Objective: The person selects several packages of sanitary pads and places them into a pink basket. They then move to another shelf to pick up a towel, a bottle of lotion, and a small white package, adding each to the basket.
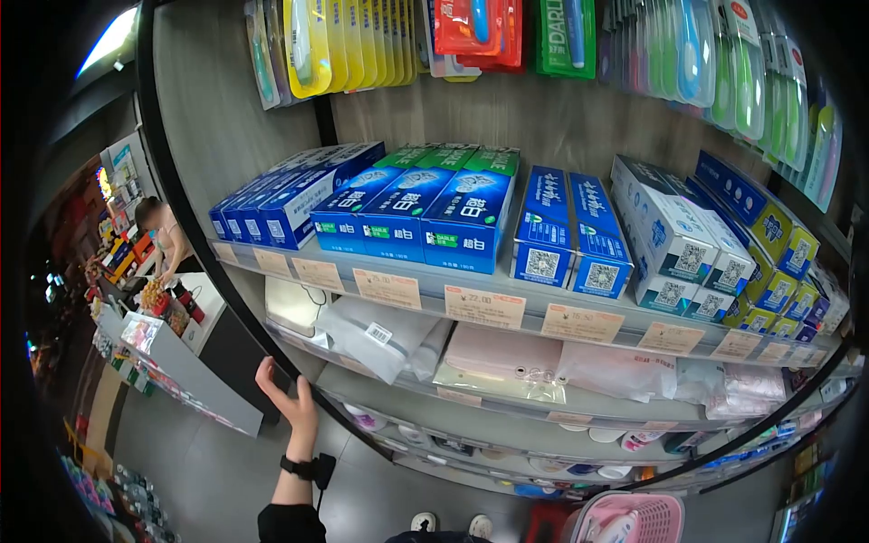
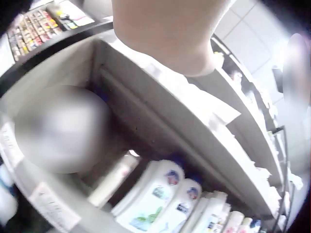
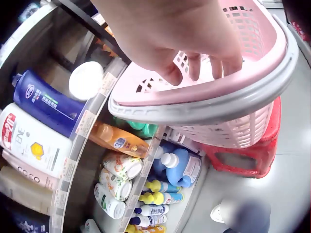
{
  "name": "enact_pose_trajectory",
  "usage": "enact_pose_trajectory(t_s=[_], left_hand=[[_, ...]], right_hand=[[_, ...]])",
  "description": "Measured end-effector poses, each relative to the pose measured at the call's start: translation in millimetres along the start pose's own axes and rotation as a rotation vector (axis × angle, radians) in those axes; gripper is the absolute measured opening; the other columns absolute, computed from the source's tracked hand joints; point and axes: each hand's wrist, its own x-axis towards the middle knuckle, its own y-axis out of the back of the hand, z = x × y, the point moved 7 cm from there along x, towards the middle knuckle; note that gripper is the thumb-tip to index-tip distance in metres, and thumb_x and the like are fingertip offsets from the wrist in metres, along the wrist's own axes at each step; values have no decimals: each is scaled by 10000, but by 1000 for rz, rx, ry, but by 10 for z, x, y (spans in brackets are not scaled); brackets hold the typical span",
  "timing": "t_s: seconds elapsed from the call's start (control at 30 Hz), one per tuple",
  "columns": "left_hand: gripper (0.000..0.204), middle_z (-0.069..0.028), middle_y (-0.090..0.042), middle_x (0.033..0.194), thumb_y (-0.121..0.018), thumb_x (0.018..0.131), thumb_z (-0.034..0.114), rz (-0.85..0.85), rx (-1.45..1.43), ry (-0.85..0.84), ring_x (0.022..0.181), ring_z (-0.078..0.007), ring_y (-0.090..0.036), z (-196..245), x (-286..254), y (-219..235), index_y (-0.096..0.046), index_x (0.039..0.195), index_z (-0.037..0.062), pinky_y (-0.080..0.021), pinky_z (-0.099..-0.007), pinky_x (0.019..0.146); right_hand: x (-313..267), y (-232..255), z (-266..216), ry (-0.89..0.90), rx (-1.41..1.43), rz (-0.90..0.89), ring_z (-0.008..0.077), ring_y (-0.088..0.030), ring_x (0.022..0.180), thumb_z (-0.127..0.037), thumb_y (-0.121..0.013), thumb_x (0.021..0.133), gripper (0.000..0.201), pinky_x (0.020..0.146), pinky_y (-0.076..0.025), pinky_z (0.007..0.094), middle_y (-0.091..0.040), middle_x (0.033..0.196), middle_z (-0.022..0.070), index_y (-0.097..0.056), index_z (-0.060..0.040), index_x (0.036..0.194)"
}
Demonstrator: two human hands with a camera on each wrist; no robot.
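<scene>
In the head view my left hand point(image 1: 291, 403), a black band at its wrist, is raised beside the shelf's left edge with fingers apart, holding nothing. Only a bare part of that hand or wrist point(image 2: 167, 36) shows in the left wrist view, above shelves of bottles. My right hand point(image 3: 189, 36) is over a pink basket point(image 3: 209, 97) in the right wrist view, its fingers loosely bent down; whether they touch the rim cannot be told. No held item is visible there. The head view shows the basket point(image 1: 665, 516) with a white and pink item inside, but not my right hand.
Toothpaste boxes point(image 1: 453, 213) line the upper shelf, with toothbrush packs point(image 1: 353, 45) hanging above and bagged goods point(image 1: 389, 339) below. The basket is on a red stool point(image 3: 248, 162). Bottles point(image 3: 48, 102) fill nearby shelves. A person point(image 1: 167, 240) is by a counter at left.
</scene>
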Motion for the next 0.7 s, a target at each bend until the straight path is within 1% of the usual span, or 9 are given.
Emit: enact_pose_trajectory(t_s=[0.13, 0.27, 0.4, 0.43, 0.5, 0.57, 0.6, 0.67, 0.7], left_hand=[[683, -221, -409, 1342, -695, 662, 131, -240, 3, -432, 1294, -418, -362, 1103, 257, -166, -451, 1297, 65, -308, -527, 1056], [464, -195, -446, 1335, -700, 668, 81, -423, -68, -477, 1301, -431, -375, 1743, 458, -405, -599, 1121, 76, -333, -536, 1045], [232, -159, -594, 1162, -649, 707, -11, -503, -202, -449, 1214, -427, -492, 1713, 473, -637, -662, 931, 49, -373, -529, 1022], [221, -144, -640, 1043, -614, 739, -20, -442, -206, -499, 1140, -419, -553, 1762, 473, -601, -647, 950, 38, -396, -533, 993], [182, -159, -640, 1025, -612, 765, -11, -355, -237, -573, 1085, -411, -583, 1878, 433, -397, -615, 942, 31, -416, -536, 967], [142, -167, -637, 992, -633, 815, 67, -186, -260, -678, 958, -381, -627, 1901, 334, 5, -552, 927, 34, -451, -534, 907], [184, -160, -634, 977, -657, 839, 138, -108, -275, -719, 885, -358, -640, 1855, 274, 203, -521, 920, 43, -465, -530, 873], [304, -129, -630, 948, -670, 847, 296, 390, -414, -630, 836, -324, -626, 1781, 189, 564, -489, 933, 68, -468, -489, 801], [304, -129, -630, 948, -670, 847, 296, 379, -447, -626, 836, -324, -626, 1709, 124, 509, -489, 933, 68, -468, -489, 801]], right_hand=[[-374, 90, -429, 187, 17, 91, 309, -611, 855, -157, -559, 855, 278, 761, -491, 405, -665, 918, 154, -628, 28, 1051], [-922, 148, -1180, 380, 34, 188, 323, -627, 836, -178, -576, 873, 253, 751, -497, 407, -676, 893, 164, -643, 18, 1019], [-1415, 190, -1746, 563, 68, 296, 336, -644, 817, -199, -593, 892, 237, 742, -503, 410, -687, 867, 174, -658, 8, 986], [-1512, 200, -1800, 604, 79, 326, 339, -648, 812, -205, -598, 896, 235, 739, -505, 411, -690, 861, 177, -662, 6, 978], [-1511, 169, -1780, 630, 105, 377, 342, -653, 807, -210, -602, 901, 233, 737, -506, 411, -692, 855, 180, -666, 3, 970], [-1135, -103, -1710, 536, 484, 50, 160, -568, 701, -221, -659, 840, 313, 729, -482, 249, -626, 811, 35, -624, -10, 1068], [-1117, -130, -1696, 525, 506, 76, 160, -568, 701, -221, -659, 840, 313, 729, -482, 249, -626, 811, 35, -624, -10, 1068], [-1260, -274, -1906, 611, 586, -117, 151, -646, 858, -32, -592, 879, 219, 770, -507, 248, -682, 906, 83, -608, 12, 1093], [-1352, -267, -1956, 598, 603, -89, 151, -646, 858, -32, -592, 879, 219, 770, -507, 248, -682, 906, 83, -608, 12, 1093]])
